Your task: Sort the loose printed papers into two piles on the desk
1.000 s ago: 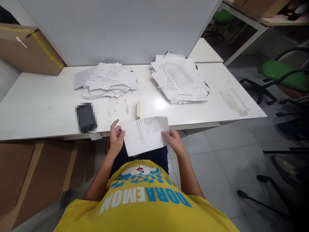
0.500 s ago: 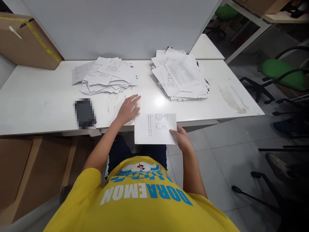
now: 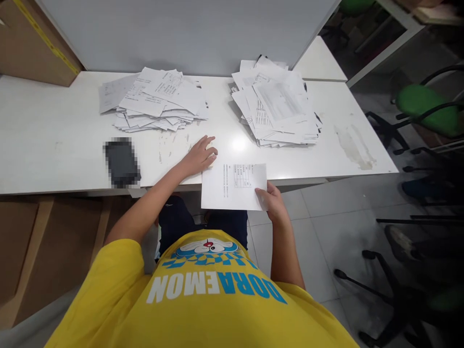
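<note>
My right hand [image 3: 272, 202] pinches the lower right corner of a printed white sheet [image 3: 232, 187], which juts out over the front edge of the white table [image 3: 54, 145]. My left hand [image 3: 198, 157] lies on the table just left of the sheet, its fingers curled over a small cream stapler [image 3: 210, 143] that is almost wholly hidden beneath them. Two loose heaps of printed papers sit at the back, one on the left [image 3: 155, 100] and one on the right [image 3: 277, 106].
A dark blurred-out object [image 3: 121, 163] lies near the table's front edge, left of my left hand. A cardboard box [image 3: 32, 43] stands at the back left against a grey partition [image 3: 181, 29]. Green office chairs [image 3: 426, 104] and chair bases crowd the floor to the right.
My left hand let go of the sheet and moved up onto the stapler on the table. My right hand alone holds the sheet, now flatter and further over the table edge.
</note>
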The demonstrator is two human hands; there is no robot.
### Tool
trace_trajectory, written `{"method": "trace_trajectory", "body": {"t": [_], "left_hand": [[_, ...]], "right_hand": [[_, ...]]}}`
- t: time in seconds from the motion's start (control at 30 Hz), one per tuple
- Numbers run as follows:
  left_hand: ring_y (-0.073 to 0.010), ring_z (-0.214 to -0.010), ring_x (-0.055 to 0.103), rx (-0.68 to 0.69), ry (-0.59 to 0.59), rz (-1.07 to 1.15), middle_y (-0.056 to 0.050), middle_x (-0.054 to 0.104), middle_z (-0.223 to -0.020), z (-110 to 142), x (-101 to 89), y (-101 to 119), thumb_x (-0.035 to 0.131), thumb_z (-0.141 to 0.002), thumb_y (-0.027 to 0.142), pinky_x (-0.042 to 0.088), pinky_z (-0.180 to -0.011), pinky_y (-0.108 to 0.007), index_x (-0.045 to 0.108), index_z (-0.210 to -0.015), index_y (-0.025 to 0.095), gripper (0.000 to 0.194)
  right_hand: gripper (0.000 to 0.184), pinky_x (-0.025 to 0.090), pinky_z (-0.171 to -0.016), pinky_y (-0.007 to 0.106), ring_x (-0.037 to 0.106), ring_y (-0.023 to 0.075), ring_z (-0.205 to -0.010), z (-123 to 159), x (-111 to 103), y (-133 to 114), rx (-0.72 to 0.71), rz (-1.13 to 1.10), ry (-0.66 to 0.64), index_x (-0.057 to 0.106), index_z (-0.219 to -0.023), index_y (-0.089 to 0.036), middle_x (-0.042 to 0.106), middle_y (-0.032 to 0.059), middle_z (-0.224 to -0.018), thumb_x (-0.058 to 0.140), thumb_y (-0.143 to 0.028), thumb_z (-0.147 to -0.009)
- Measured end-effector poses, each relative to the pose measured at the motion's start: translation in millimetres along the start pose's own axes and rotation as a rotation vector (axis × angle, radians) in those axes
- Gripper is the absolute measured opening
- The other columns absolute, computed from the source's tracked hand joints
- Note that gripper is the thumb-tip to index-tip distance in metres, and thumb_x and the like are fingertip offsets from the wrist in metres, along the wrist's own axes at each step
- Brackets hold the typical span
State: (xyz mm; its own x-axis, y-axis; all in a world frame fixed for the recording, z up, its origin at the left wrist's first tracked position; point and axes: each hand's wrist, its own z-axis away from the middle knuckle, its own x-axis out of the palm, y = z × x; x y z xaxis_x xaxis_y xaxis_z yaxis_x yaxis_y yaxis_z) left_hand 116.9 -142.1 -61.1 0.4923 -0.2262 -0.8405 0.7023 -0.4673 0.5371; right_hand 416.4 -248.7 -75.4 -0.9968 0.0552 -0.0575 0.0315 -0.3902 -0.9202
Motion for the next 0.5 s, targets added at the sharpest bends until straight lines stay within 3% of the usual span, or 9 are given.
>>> {"method": "trace_trajectory", "body": {"t": [0.1,0.2,0.37,0.43,0.5], "left_hand": [[-0.0338,-0.157,0.004,0.014,-0.043,-0.012,-0.006,0.023,-0.167,1.0,-1.1,0.1,0.030,-0.104,0.049,0.018,-0.125,-0.057,0.064,-0.114,0.022,0.045],[-0.0319,-0.158,0.006,0.015,-0.008,-0.001,-0.005,0.025,-0.166,2.6,-1.5,0.8,0.028,-0.104,0.050,0.019,-0.126,-0.055,0.065,-0.119,0.024,0.048],[-0.0293,-0.155,0.020,0.012,0.076,0.058,-0.006,0.037,-0.161,5.6,-1.1,-4.2,0.027,-0.105,0.047,0.025,-0.125,-0.051,0.067,-0.125,0.023,0.051],[-0.0284,-0.149,0.033,0.042,0.111,0.084,-0.008,0.046,-0.155,6.0,-1.0,-7.9,0.026,-0.104,0.044,0.031,-0.123,-0.049,0.071,-0.118,0.022,0.052],[-0.0285,-0.140,0.044,0.065,0.139,0.093,-0.009,0.055,-0.147,6.4,-0.8,-10.3,0.030,-0.103,0.042,0.038,-0.118,-0.049,0.074,-0.111,0.021,0.049]], "right_hand": [[0.062,0.055,-0.090,0.045,0.069,0.0301,-0.104,-2.3,2.4,0.0,-0.004,0.026,-0.017,0.064,-0.127,-0.022,0.072,0.0095,-0.120,0.070,-0.042,-0.069],[0.056,0.055,-0.090,0.046,0.068,0.0301,-0.104,-4.2,3.0,-6.2,-0.030,0.065,-0.026,0.066,-0.122,-0.022,0.073,0.0095,-0.117,0.069,-0.042,-0.070],[0.040,0.055,-0.082,0.041,0.067,0.0264,-0.093,5.6,-27.1,-50.0,-0.251,0.259,-0.011,0.069,-0.109,-0.022,0.073,0.0057,-0.099,0.069,-0.042,-0.076],[0.034,0.054,-0.081,0.039,0.065,0.0239,-0.089,7.3,-45.5,-78.0,-0.414,0.309,0.141,0.069,-0.106,-0.021,0.071,0.0039,-0.095,0.069,-0.039,-0.076],[0.033,0.052,-0.088,0.038,0.063,0.0222,-0.093,-3.4,-58.5,-107.3,-0.611,0.278,0.397,0.068,-0.107,-0.020,0.069,0.0040,-0.098,0.066,-0.032,-0.077]]}}
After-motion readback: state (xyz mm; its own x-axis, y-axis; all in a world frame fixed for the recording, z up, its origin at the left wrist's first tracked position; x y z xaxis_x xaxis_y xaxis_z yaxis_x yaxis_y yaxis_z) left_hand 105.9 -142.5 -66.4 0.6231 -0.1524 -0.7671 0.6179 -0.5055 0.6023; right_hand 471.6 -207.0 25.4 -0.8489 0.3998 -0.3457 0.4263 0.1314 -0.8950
